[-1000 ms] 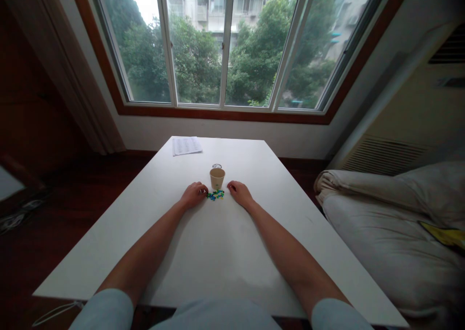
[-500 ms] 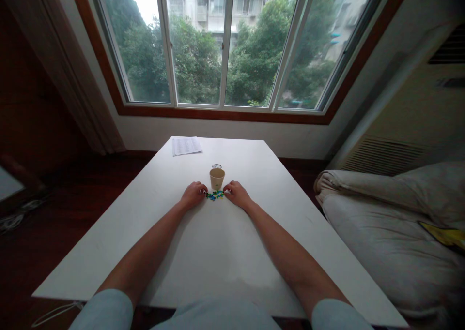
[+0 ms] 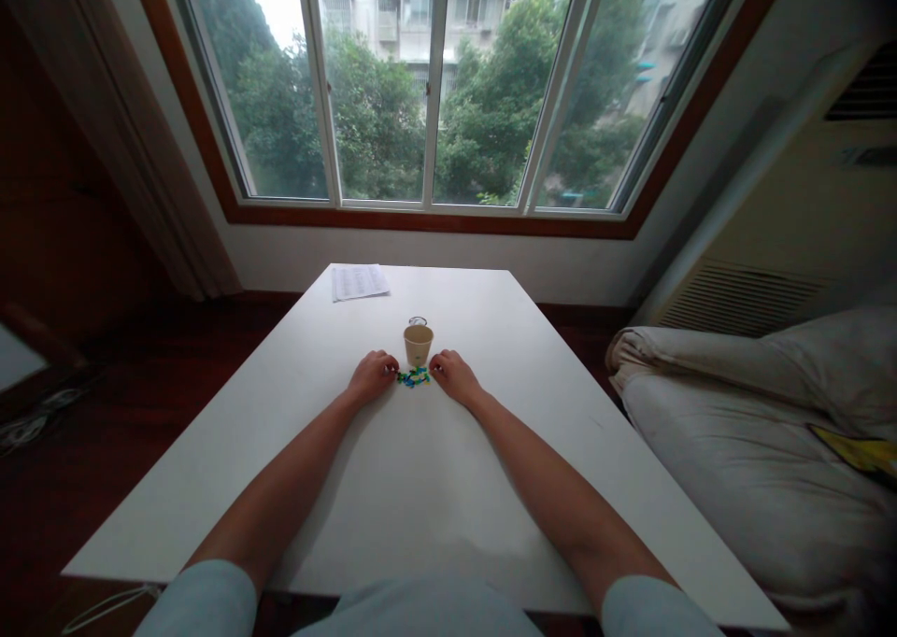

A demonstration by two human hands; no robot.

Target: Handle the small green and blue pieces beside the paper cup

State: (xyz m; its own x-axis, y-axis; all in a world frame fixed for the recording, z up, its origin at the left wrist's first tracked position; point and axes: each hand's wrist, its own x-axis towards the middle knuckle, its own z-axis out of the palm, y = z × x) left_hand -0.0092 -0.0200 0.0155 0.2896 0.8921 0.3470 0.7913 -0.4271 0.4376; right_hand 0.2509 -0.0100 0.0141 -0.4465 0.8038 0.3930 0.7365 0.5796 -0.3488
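Note:
A small pile of blue, green and yellow pieces (image 3: 413,377) lies on the white table, too small for me to make out their kind. Just left of it, my left hand (image 3: 374,377) rests with its fingers curled and pressed together. On the opposite side, my right hand (image 3: 455,377) is closed in a similar way, its fingertips close to the pile's edge. Whatever either hand may pinch is hidden. Directly behind the pile stands an upright brown paper cup (image 3: 419,346), between the hands and touched by neither.
A thin round rim (image 3: 418,320) shows behind the cup. Printed sheets of paper (image 3: 360,282) lie at the table's far left. The white table (image 3: 420,488) ends before a window wall. To the right is a bed-like surface with folded bedding (image 3: 743,413).
The fingers of my right hand have curled slightly inward beside the pile. My left hand, the cup and the papers are almost unmoved.

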